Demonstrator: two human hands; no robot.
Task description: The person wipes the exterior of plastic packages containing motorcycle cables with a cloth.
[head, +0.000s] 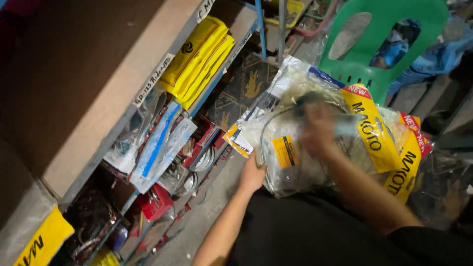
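A heap of clear plastic bags (290,162) holding coiled black cables, some with yellow and red header cards, lies on my lap. My left hand (253,173) grips the lower left edge of the front bag. My right hand (318,129) is blurred over the top of the heap, on a bag with a dark cable; whether its fingers close on it cannot be made out. One bag bears a small yellow label (286,151).
A wooden and blue-metal shelf rack (123,93) stands at the left, stuffed with yellow packets (199,59), clear and blue bags (160,145) and red boxes (155,202). A green plastic chair (382,47) stands behind the heap. Grey floor (207,212) runs beside the rack.
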